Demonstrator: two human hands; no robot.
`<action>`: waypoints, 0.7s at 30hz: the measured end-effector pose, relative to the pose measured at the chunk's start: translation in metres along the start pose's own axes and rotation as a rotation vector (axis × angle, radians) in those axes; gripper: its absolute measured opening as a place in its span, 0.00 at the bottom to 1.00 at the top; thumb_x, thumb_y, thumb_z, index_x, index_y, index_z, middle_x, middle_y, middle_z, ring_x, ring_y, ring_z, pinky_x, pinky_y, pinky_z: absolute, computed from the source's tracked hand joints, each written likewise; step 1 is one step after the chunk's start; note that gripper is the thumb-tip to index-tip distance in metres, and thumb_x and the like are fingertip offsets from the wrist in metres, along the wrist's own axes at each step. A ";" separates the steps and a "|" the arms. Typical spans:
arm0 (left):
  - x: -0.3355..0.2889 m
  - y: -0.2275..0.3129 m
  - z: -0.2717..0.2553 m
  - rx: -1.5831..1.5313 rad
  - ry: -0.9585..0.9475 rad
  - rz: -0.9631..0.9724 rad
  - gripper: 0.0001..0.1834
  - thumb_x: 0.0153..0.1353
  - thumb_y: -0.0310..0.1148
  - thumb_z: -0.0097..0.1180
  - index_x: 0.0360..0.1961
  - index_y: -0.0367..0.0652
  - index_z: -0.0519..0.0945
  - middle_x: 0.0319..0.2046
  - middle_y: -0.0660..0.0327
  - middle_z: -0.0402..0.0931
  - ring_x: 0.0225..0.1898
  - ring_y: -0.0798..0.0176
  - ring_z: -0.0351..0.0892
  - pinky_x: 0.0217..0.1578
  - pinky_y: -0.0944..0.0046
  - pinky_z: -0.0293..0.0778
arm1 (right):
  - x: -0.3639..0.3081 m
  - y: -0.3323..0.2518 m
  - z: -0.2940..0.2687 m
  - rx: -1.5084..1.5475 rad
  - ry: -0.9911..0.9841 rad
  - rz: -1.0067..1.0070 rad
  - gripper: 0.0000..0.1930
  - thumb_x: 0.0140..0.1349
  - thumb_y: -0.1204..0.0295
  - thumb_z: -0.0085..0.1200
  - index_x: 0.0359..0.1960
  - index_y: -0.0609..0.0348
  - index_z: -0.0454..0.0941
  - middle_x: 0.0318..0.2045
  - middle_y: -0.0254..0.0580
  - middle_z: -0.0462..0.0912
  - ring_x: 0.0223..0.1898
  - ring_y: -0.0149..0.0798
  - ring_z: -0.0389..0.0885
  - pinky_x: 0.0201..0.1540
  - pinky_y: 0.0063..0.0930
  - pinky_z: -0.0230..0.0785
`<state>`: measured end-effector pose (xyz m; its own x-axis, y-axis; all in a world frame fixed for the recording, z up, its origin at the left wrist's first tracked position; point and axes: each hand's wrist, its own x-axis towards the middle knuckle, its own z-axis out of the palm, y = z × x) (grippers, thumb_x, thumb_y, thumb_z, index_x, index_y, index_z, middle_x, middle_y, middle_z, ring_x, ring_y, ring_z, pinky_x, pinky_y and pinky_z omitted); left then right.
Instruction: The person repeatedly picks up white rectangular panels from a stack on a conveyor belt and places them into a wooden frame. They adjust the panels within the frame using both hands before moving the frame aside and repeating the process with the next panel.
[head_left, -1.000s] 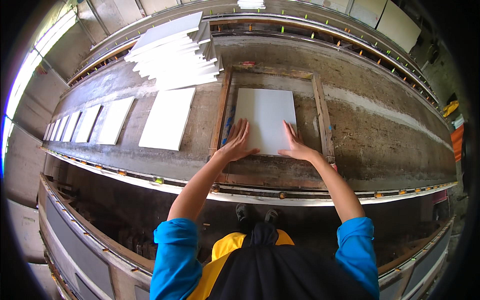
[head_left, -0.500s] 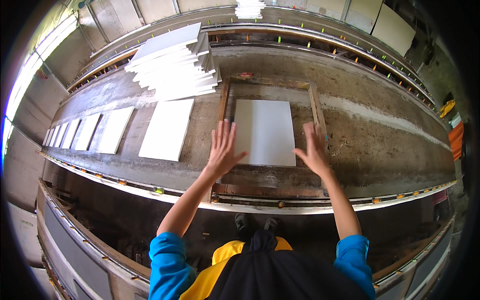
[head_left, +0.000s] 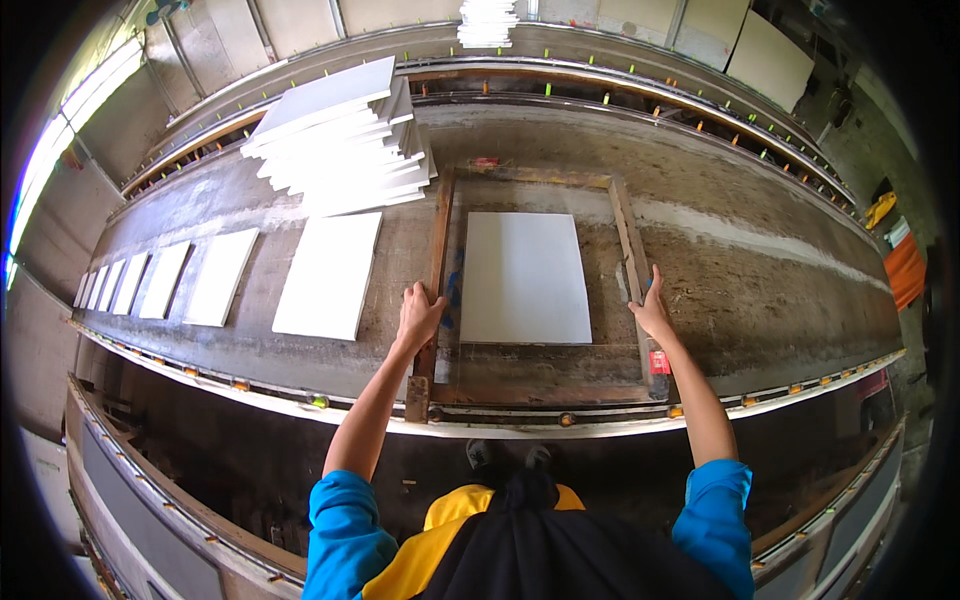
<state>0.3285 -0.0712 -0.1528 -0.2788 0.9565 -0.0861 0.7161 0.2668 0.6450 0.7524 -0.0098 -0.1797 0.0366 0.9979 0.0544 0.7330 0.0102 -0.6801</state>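
Observation:
A rectangular wooden frame (head_left: 437,235) lies on the long table in front of me, around a blank white sheet (head_left: 522,280). My left hand (head_left: 418,318) is closed on the frame's left rail, its fingers bent over the wood. On the opposite rail my right hand (head_left: 652,312) grips from the outer side, thumb toward the inside and index finger pointing up. Bits of blue show inside the left rail, and a red label (head_left: 659,362) sits near the frame's lower right corner. Neither hand touches the sheet.
Left of the frame, a row of white sheets (head_left: 327,275) runs along the stained brown table (head_left: 770,290). Behind them rises an uneven stack of white boards (head_left: 340,135). The near table edge carries a pale rail (head_left: 520,430) with small orange and green stops. Another long table stands beyond.
Both hands were open and blurred above the frame's sides. Now they have come down and closed on its two rails. The view has shifted slightly.

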 end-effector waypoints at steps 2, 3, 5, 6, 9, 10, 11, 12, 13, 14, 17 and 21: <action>-0.003 0.000 -0.005 -0.001 0.018 0.010 0.30 0.51 0.43 0.51 0.49 0.32 0.63 0.46 0.40 0.63 0.48 0.42 0.66 0.49 0.52 0.63 | 0.002 -0.015 -0.004 -0.067 0.050 -0.025 0.50 0.48 0.73 0.57 0.63 0.44 0.28 0.62 0.61 0.43 0.62 0.55 0.49 0.58 0.41 0.52; 0.001 0.003 -0.011 -0.008 0.037 0.026 0.28 0.51 0.43 0.51 0.46 0.32 0.65 0.44 0.40 0.64 0.47 0.42 0.66 0.47 0.52 0.64 | 0.003 -0.024 -0.009 -0.104 0.073 -0.035 0.50 0.48 0.74 0.57 0.63 0.47 0.28 0.61 0.62 0.47 0.60 0.55 0.54 0.56 0.41 0.57; 0.006 0.005 -0.021 -0.009 0.104 0.088 0.23 0.51 0.43 0.52 0.39 0.33 0.67 0.39 0.41 0.66 0.43 0.41 0.67 0.45 0.50 0.64 | 0.004 -0.052 -0.032 -0.050 0.017 0.028 0.49 0.48 0.74 0.57 0.63 0.47 0.30 0.59 0.64 0.51 0.57 0.57 0.59 0.56 0.41 0.57; 0.005 0.020 -0.027 -0.038 0.153 0.134 0.23 0.51 0.43 0.52 0.38 0.33 0.68 0.38 0.41 0.67 0.42 0.41 0.68 0.44 0.50 0.64 | 0.009 -0.063 -0.046 -0.020 -0.002 0.063 0.49 0.48 0.74 0.57 0.63 0.47 0.30 0.59 0.65 0.52 0.56 0.57 0.62 0.55 0.41 0.58; 0.008 0.065 -0.046 -0.058 0.218 0.180 0.24 0.50 0.44 0.52 0.41 0.33 0.67 0.39 0.42 0.66 0.43 0.42 0.68 0.44 0.52 0.65 | 0.027 -0.075 -0.087 -0.077 0.144 -0.006 0.47 0.48 0.71 0.57 0.62 0.48 0.33 0.55 0.68 0.59 0.51 0.59 0.67 0.54 0.42 0.59; 0.010 0.079 -0.048 -0.073 0.236 0.201 0.25 0.50 0.44 0.52 0.43 0.33 0.67 0.39 0.42 0.66 0.43 0.42 0.68 0.45 0.52 0.65 | 0.036 -0.071 -0.101 -0.110 0.204 -0.083 0.46 0.49 0.70 0.57 0.62 0.48 0.33 0.54 0.69 0.59 0.51 0.59 0.67 0.53 0.42 0.60; 0.012 0.088 -0.050 -0.091 0.262 0.222 0.27 0.50 0.43 0.52 0.45 0.33 0.66 0.40 0.41 0.65 0.44 0.42 0.67 0.45 0.53 0.65 | 0.041 -0.083 -0.116 -0.106 0.164 -0.005 0.45 0.50 0.69 0.56 0.62 0.48 0.34 0.54 0.69 0.60 0.51 0.59 0.67 0.53 0.42 0.60; 0.014 0.098 -0.050 -0.108 0.289 0.242 0.29 0.50 0.43 0.52 0.48 0.33 0.65 0.41 0.41 0.65 0.45 0.42 0.67 0.46 0.53 0.65 | 0.043 -0.088 -0.128 -0.081 0.187 -0.056 0.44 0.50 0.67 0.56 0.63 0.49 0.36 0.54 0.67 0.61 0.52 0.58 0.67 0.53 0.42 0.60; 0.013 0.110 -0.047 -0.136 0.313 0.266 0.31 0.50 0.43 0.53 0.50 0.33 0.63 0.42 0.41 0.64 0.46 0.42 0.67 0.46 0.54 0.65 | 0.042 -0.089 -0.146 -0.083 0.182 -0.037 0.43 0.50 0.66 0.56 0.62 0.51 0.38 0.54 0.65 0.61 0.52 0.57 0.67 0.53 0.42 0.60; 0.010 0.123 -0.042 -0.144 0.322 0.284 0.32 0.51 0.43 0.53 0.52 0.33 0.62 0.43 0.41 0.63 0.46 0.41 0.67 0.47 0.54 0.65 | 0.043 -0.086 -0.161 -0.086 0.176 -0.018 0.42 0.51 0.65 0.55 0.62 0.53 0.41 0.55 0.63 0.61 0.52 0.56 0.67 0.53 0.41 0.59; -0.019 0.181 -0.016 -0.213 0.304 0.317 0.34 0.51 0.41 0.54 0.54 0.30 0.59 0.46 0.41 0.61 0.48 0.41 0.65 0.49 0.55 0.63 | 0.047 -0.035 -0.210 -0.185 0.213 -0.051 0.39 0.51 0.63 0.54 0.62 0.56 0.45 0.56 0.58 0.61 0.53 0.53 0.66 0.55 0.39 0.58; -0.047 0.241 0.046 -0.259 0.305 0.317 0.33 0.50 0.42 0.53 0.53 0.29 0.61 0.47 0.42 0.63 0.52 0.45 0.62 0.53 0.57 0.58 | 0.040 0.043 -0.258 -0.163 0.275 -0.042 0.38 0.50 0.62 0.55 0.61 0.57 0.48 0.56 0.56 0.62 0.56 0.50 0.63 0.56 0.36 0.56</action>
<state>0.5436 -0.0462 -0.0283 -0.2754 0.8973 0.3449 0.6242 -0.1059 0.7740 0.9606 0.0134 -0.0183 0.1702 0.9415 0.2908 0.8362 0.0181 -0.5481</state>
